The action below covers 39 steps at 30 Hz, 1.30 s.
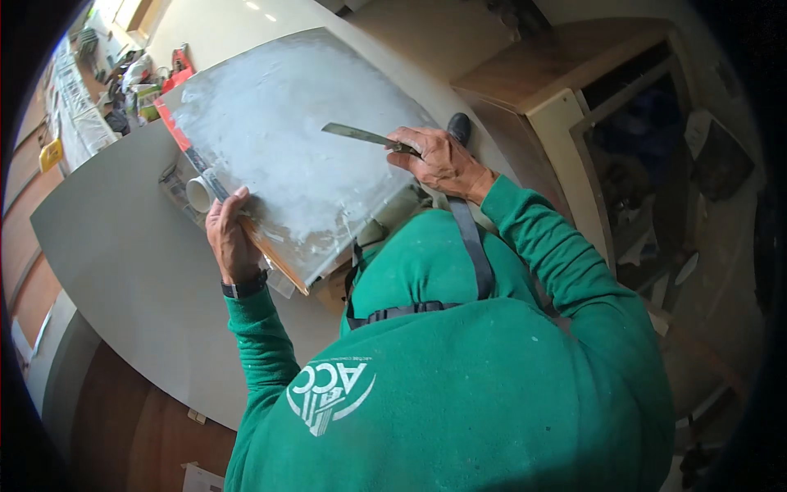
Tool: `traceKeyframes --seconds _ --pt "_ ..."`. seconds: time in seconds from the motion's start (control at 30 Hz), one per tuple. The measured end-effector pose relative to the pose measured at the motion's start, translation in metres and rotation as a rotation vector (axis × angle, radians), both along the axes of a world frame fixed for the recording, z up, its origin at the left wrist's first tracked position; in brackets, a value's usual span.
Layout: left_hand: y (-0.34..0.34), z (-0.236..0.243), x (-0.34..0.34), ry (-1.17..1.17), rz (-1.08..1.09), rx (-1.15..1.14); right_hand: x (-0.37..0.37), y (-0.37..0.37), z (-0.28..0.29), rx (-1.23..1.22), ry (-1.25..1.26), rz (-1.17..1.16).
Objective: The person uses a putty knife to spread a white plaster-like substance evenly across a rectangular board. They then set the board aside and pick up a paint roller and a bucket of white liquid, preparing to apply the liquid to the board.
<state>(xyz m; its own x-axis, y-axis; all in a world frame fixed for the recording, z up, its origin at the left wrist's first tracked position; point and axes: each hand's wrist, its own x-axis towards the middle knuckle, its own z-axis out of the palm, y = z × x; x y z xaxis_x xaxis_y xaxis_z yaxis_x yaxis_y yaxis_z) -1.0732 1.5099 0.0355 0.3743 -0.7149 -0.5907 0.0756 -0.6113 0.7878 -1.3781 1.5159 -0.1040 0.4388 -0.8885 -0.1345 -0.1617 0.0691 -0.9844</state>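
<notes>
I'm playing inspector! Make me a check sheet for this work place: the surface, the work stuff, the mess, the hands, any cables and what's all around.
Surface: broad, smooth grey surface; table or floor, cannot tell.
Job's things: flat rectangular board smeared whitish-grey; long, thin metal blade over it, contact unclear.
Clutter: white, round, open-ended cylinder by the board's left edge; jumbled, many-coloured pile of small items at upper left.
Hands: left hand grips the board's left edge; right hand holds one end of the blade.
Cables: nothing seen.
Surroundings: brown, wood-toned boxy cabinet at right; black shoe just beyond the right hand.
</notes>
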Motion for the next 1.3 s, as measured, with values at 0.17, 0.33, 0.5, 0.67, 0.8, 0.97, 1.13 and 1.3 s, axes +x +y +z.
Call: traceKeyframes --seconds 0.17,0.33,0.5,0.67,0.8,0.97,1.13,1.3 --pt "0.001 -0.010 0.007 -0.048 -0.001 0.013 -0.058 0.042 0.022 0.104 0.239 -0.103" --pt "0.009 -0.016 0.022 -0.261 -0.093 0.035 -0.107 0.071 0.053 0.107 0.391 -0.262" --pt "0.019 -0.013 0.038 -0.834 -0.731 -0.165 -0.137 0.084 0.080 0.160 0.411 -0.394" --pt "0.021 -0.022 0.060 -1.130 -0.986 -0.528 -0.157 0.094 0.096 0.080 0.363 -0.597" --pt "0.019 -0.042 0.076 -1.037 -0.933 -0.579 -0.173 0.107 0.109 0.213 0.417 -0.760" --pt "0.020 -0.052 0.085 -1.203 -0.999 -0.658 -0.185 0.138 0.144 0.257 0.185 -1.022" --pt "0.022 -0.073 0.111 -1.179 -1.021 -0.631 -0.180 0.181 0.222 0.032 -0.247 -1.033" --pt "-0.005 -0.151 0.140 -0.729 -0.783 -0.434 -0.183 0.235 0.318 -0.505 -0.563 -1.247"
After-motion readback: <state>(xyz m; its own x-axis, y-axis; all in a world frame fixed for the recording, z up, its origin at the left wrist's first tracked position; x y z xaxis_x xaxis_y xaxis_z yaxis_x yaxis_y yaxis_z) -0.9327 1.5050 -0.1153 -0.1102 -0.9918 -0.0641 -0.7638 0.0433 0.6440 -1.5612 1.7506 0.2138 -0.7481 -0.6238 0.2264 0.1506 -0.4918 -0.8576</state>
